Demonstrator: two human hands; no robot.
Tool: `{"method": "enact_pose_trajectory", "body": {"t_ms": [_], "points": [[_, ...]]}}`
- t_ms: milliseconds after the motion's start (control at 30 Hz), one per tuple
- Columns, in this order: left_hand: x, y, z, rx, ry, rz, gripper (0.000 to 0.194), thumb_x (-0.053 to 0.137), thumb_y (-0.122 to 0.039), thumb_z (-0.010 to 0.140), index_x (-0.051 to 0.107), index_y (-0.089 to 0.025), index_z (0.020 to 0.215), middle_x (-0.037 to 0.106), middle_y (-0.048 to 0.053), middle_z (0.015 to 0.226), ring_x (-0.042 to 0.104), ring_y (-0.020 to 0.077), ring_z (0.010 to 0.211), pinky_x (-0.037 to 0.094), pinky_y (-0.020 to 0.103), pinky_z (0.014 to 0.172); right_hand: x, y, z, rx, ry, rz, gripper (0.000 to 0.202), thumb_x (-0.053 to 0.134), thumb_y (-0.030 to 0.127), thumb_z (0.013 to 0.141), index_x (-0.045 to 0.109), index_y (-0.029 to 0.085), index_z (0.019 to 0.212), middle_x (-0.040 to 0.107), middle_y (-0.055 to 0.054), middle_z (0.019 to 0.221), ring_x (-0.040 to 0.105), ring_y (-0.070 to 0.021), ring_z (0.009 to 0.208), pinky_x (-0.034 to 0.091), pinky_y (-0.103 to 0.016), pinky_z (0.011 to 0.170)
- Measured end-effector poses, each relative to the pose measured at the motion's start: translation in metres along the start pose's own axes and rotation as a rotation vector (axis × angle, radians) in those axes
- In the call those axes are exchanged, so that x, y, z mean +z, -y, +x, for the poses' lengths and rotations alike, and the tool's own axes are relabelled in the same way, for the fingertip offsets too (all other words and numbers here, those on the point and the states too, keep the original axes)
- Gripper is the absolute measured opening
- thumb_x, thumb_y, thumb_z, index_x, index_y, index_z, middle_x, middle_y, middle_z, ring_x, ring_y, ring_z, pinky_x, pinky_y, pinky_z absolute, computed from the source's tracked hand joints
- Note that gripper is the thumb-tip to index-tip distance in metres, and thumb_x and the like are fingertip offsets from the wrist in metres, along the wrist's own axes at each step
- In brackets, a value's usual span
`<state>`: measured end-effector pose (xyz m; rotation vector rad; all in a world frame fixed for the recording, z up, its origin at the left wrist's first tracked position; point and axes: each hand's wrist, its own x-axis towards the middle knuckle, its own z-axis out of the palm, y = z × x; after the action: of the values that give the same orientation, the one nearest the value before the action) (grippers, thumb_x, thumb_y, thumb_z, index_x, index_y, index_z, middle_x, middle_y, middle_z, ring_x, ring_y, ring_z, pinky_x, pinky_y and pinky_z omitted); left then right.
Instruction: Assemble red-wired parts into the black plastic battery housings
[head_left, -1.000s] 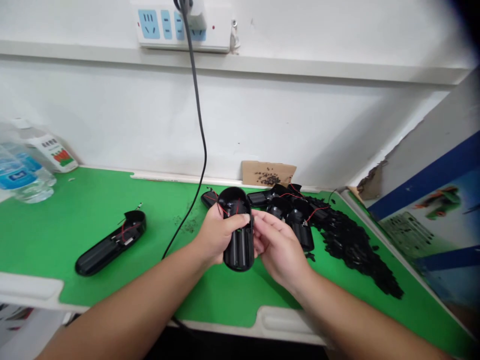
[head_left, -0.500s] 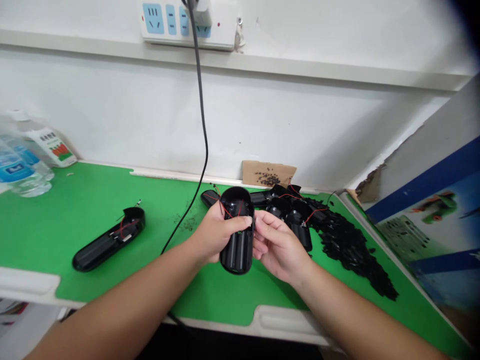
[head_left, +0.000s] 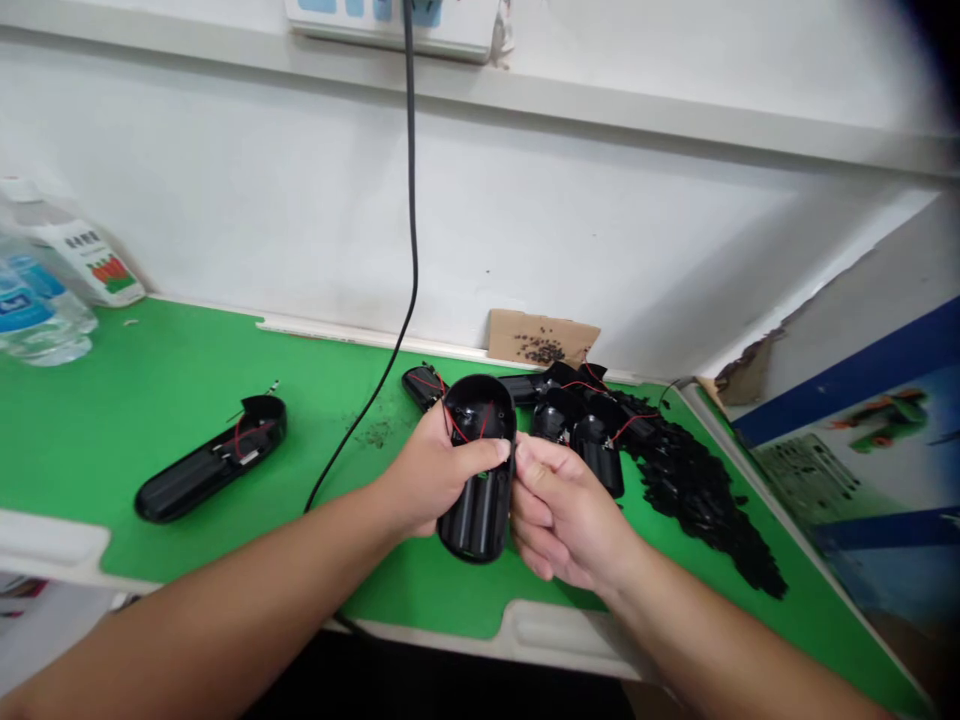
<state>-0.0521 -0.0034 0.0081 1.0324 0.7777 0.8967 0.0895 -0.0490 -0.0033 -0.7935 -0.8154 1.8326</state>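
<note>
A black plastic housing (head_left: 475, 510) with red wires inside is held upright over the green table. My left hand (head_left: 435, 465) grips its left side, the thumb lying across the front. At the right edge of the housing is my right hand (head_left: 559, 505), its thumb and index finger pinched together; whatever they hold is too small to make out. Another black housing (head_left: 199, 470) with red wires lies on the table to the left. Behind my hands sit several more black housings (head_left: 598, 450).
A heap of small black parts (head_left: 697, 500) spreads over the right of the green table (head_left: 67, 420). Cardboard (head_left: 510, 335) with tiny dark pieces stands by the wall. A black cable (head_left: 412, 200) hangs down left of my hands. Bottles (head_left: 52, 310) stand at the far left.
The view has tilted down slightly. My right hand's fingers have curled more closely at the housing's edge. My left hand still holds the housing.
</note>
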Motion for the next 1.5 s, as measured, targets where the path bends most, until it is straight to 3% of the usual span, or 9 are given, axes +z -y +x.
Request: {"method": "enact_pose_trajectory", "body": {"t_ms": [167, 267, 400, 533, 733, 967, 1067, 1267, 1500], "points": [[0.004, 0.0, 0.0, -0.005, -0.01, -0.054, 0.036, 0.076, -0.028, 0.066, 0.052, -0.015, 0.09, 0.058, 0.001, 0.079, 0.056, 0.0123, 0.069, 0.046, 0.027, 0.067, -0.002, 0.003, 0.002, 0.001, 0.02, 0.046, 0.034, 0.068, 0.046, 0.083, 0.056, 0.023, 0.106, 0.036, 0.014, 0.042, 0.024, -0.0033, 0.025, 0.039, -0.017, 0.025], [0.008, 0.005, 0.002, 0.054, -0.084, -0.088, 0.038, 0.076, -0.026, 0.067, 0.052, -0.016, 0.095, 0.06, 0.002, 0.083, 0.059, 0.0146, 0.074, 0.049, 0.031, 0.071, -0.004, 0.002, 0.007, -0.106, -0.11, -0.005, 0.038, 0.072, 0.041, 0.081, 0.06, 0.021, 0.111, 0.037, 0.014, 0.041, 0.028, -0.0035, 0.027, 0.038, -0.015, 0.027], [0.01, 0.015, 0.005, 0.198, -0.175, -0.039, 0.039, 0.074, -0.023, 0.071, 0.052, -0.017, 0.103, 0.062, 0.003, 0.09, 0.06, 0.016, 0.082, 0.049, 0.032, 0.077, -0.005, -0.007, 0.012, -0.395, -0.383, -0.216, 0.027, 0.076, 0.039, 0.077, 0.066, 0.015, 0.084, 0.044, 0.009, 0.041, 0.037, -0.0047, 0.03, 0.036, -0.015, 0.03], [0.009, 0.018, 0.008, 0.275, -0.227, 0.024, 0.036, 0.071, -0.021, 0.074, 0.052, -0.017, 0.104, 0.062, 0.003, 0.094, 0.059, 0.0154, 0.087, 0.047, 0.031, 0.081, -0.005, -0.014, 0.011, -0.556, -0.487, -0.458, 0.025, 0.07, 0.039, 0.082, 0.069, 0.014, 0.076, 0.047, 0.006, 0.044, 0.04, -0.0046, 0.036, 0.034, -0.015, 0.033], [0.008, 0.012, 0.008, 0.323, -0.25, 0.054, 0.037, 0.069, -0.019, 0.074, 0.05, -0.016, 0.106, 0.062, 0.004, 0.098, 0.058, 0.0159, 0.09, 0.046, 0.03, 0.082, -0.004, -0.012, 0.006, -0.791, -0.424, -0.921, 0.016, 0.063, 0.023, 0.086, 0.07, 0.014, 0.097, 0.058, 0.002, 0.06, 0.049, -0.0076, 0.048, 0.042, -0.02, 0.045], [0.007, 0.008, 0.007, 0.406, -0.208, 0.104, 0.037, 0.068, -0.017, 0.074, 0.048, -0.017, 0.105, 0.061, 0.002, 0.095, 0.059, 0.0141, 0.088, 0.047, 0.029, 0.083, -0.004, -0.002, 0.001, -1.038, -0.34, -1.394, 0.011, 0.057, 0.012, 0.088, 0.065, 0.011, 0.096, 0.064, -0.003, 0.072, 0.057, -0.0104, 0.059, 0.045, -0.022, 0.055], [0.006, 0.008, 0.007, 0.427, -0.174, 0.138, 0.035, 0.067, -0.017, 0.075, 0.047, -0.017, 0.105, 0.06, 0.002, 0.093, 0.059, 0.0135, 0.087, 0.048, 0.029, 0.083, -0.006, 0.004, 0.0, -1.005, -0.287, -1.494, 0.011, 0.052, 0.013, 0.09, 0.062, 0.01, 0.093, 0.06, -0.004, 0.071, 0.056, -0.0123, 0.062, 0.043, -0.024, 0.057], [0.006, 0.011, 0.007, 0.455, -0.101, 0.166, 0.035, 0.065, -0.015, 0.076, 0.048, -0.017, 0.106, 0.059, 0.002, 0.094, 0.058, 0.0135, 0.088, 0.048, 0.029, 0.084, -0.01, 0.011, -0.002, -0.949, -0.267, -1.684, 0.025, 0.041, 0.014, 0.093, 0.047, 0.016, 0.069, 0.042, 0.0, 0.06, 0.04, -0.0111, 0.053, 0.03, -0.027, 0.052], [0.006, 0.012, 0.006, 0.394, -0.087, 0.14, 0.032, 0.065, -0.015, 0.076, 0.048, -0.017, 0.104, 0.06, 0.002, 0.095, 0.058, 0.0149, 0.088, 0.048, 0.029, 0.081, -0.013, 0.014, 0.0, -0.859, -0.183, -1.766, 0.027, 0.039, 0.015, 0.093, 0.037, 0.02, 0.066, 0.035, 0.003, 0.055, 0.033, -0.0101, 0.046, 0.025, -0.028, 0.049]]}}
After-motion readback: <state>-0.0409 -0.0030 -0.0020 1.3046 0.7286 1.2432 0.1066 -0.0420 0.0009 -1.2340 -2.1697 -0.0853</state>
